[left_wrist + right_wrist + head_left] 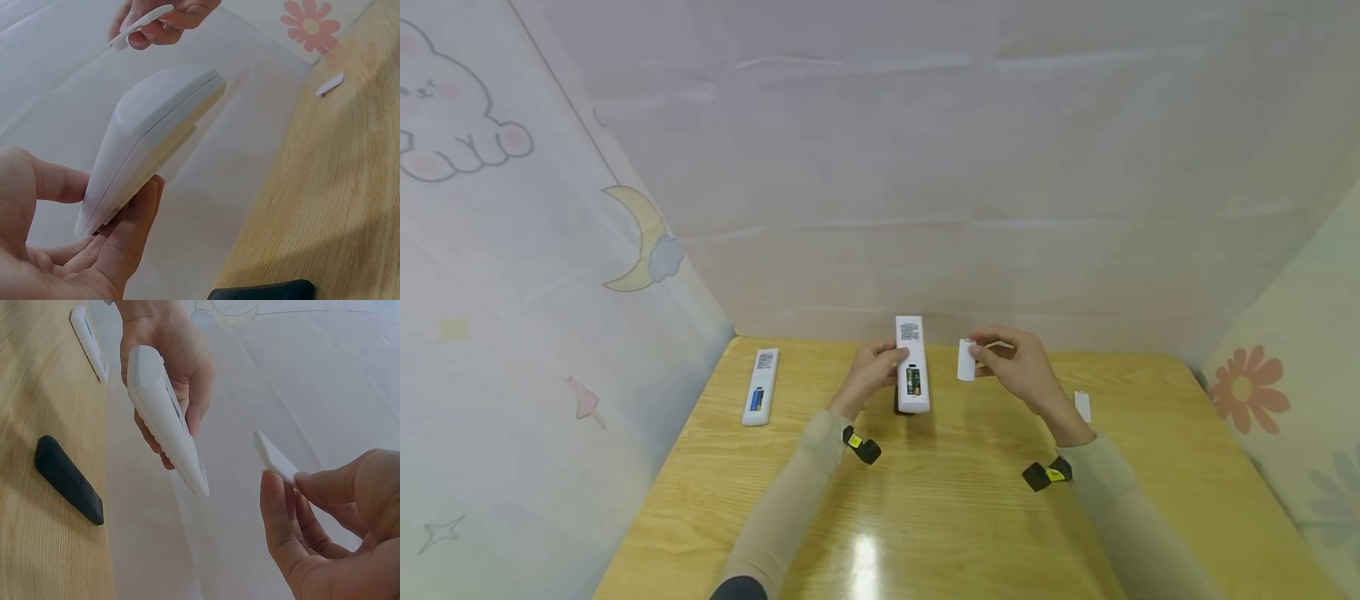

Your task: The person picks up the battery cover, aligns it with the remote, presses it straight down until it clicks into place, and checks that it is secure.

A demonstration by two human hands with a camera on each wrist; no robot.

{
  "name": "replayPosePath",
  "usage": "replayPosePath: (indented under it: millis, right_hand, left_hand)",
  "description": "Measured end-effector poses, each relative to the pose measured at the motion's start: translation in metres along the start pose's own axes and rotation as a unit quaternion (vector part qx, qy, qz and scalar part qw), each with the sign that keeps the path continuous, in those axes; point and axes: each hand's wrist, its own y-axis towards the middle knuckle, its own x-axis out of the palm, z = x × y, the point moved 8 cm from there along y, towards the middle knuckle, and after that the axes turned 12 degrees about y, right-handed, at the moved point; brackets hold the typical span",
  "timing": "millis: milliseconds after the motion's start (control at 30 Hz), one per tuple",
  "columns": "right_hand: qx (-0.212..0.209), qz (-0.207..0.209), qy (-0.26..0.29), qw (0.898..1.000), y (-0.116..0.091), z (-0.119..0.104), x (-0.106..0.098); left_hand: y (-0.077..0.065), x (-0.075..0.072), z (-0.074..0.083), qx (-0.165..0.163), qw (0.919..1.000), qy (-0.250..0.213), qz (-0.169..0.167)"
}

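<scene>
A white remote control (pixel 915 354) is held up above the table by my left hand (pixel 872 373), thumb on one side and fingers around the other. Its back faces me, and the uncovered battery compartment shows batteries (pixel 913 382) inside. To its right, my right hand (pixel 1021 367) pinches a white battery cover (pixel 965 363) between thumb and fingers. A gap separates cover and remote, as the right wrist view also shows. Below the raised remote lies a black remote control (pixel 69 478), mostly hidden in the head view.
At the table's left lies a second white remote control (pixel 763 379), back up, with a blue battery (pixel 757 400) exposed. Another white battery cover (pixel 1082 407) rests on the wooden table (pixel 955 517) beyond my right wrist. Cloth-like walls (pixel 880 167) enclose the back and sides.
</scene>
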Motion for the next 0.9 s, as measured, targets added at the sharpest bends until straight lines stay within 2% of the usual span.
replayPosePath:
  millis: [467,667,900]
  right_hand:
    - [-0.010,-0.016,0.007,1.000,0.008,-0.004,0.012]
    - [-0.017,-0.007,0.005,1.000,0.010,-0.001,0.008]
    - [-0.014,-0.012,0.016,1.000,0.011,0.000,0.015]
  left_hand:
    - [0.001,0.001,0.002,0.001,0.9999,0.013,0.004]
    - [0.001,0.002,0.005,0.007,0.9999,0.010,0.004]
    - [0.004,0.002,0.001,-0.002,0.9997,0.020,0.009]
